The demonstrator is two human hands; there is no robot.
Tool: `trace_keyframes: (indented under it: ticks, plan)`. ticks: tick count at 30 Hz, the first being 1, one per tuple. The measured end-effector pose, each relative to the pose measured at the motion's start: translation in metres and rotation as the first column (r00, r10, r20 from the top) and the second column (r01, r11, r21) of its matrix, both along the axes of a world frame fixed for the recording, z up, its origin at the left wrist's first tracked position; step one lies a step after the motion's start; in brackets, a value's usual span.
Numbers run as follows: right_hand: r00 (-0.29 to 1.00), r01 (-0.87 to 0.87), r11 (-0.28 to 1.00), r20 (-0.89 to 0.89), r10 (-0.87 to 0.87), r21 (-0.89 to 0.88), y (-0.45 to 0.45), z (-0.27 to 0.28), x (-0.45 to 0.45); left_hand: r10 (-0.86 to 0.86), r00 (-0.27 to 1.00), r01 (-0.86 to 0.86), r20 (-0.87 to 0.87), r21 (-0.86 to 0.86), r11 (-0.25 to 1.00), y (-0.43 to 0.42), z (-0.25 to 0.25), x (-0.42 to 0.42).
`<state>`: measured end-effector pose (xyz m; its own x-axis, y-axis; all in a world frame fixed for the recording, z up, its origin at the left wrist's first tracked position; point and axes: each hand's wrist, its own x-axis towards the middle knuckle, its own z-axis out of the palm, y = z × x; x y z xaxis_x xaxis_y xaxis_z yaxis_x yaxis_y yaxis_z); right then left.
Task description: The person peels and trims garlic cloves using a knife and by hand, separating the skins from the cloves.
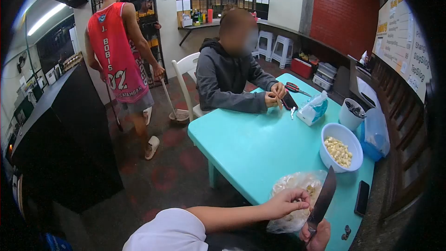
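My right hand [318, 237] is closed round the handle of a large knife [324, 199], its broad dark blade pointing up and away. Just left of the blade, my left hand [290, 203] has its fingers pinched together; whatever is between them is too small to make out. Both hands are over a clear plastic bag [284, 223] with pale peelings and a few cloves in it, on the turquoise table [241, 146]. Beyond the knife, a white bowl [340, 147] holds many peeled garlic cloves.
A seated person [227, 69] works with both hands across the table, near scissors [297, 89] and a tissue pack [312, 108]. A phone [362, 198] lies at the right edge. A person in red [118, 51] stands left, holding a dustpan [179, 115].
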<state>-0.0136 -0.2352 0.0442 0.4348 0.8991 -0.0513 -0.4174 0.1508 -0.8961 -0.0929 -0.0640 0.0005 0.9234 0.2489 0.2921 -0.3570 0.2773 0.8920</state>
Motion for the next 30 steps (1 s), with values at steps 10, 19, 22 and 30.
trace_keyframes:
  ticks: [10,19,22,30]
  plan:
    - [0.937,-0.019,0.998,0.346,0.041,-0.064,-0.004,-0.004,0.005,0.084,0.996,-0.084,-0.027,-0.005,0.996,-0.008,0.013,-0.002]
    - [0.924,-0.016,0.994,0.38,0.055,-0.105,-0.005,-0.005,0.009,0.1,0.993,-0.103,-0.066,-0.033,0.994,-0.015,0.016,-0.005]
    - [0.977,-0.048,0.997,0.207,0.06,-0.065,-0.006,-0.014,0.012,0.111,0.994,-0.111,-0.018,-0.009,0.994,-0.015,0.023,-0.008]
    - [0.983,0.078,0.997,-0.168,-0.078,-0.005,0.019,-0.007,0.011,-0.024,0.983,-0.007,-0.182,-0.173,0.985,0.0,0.046,-0.011]
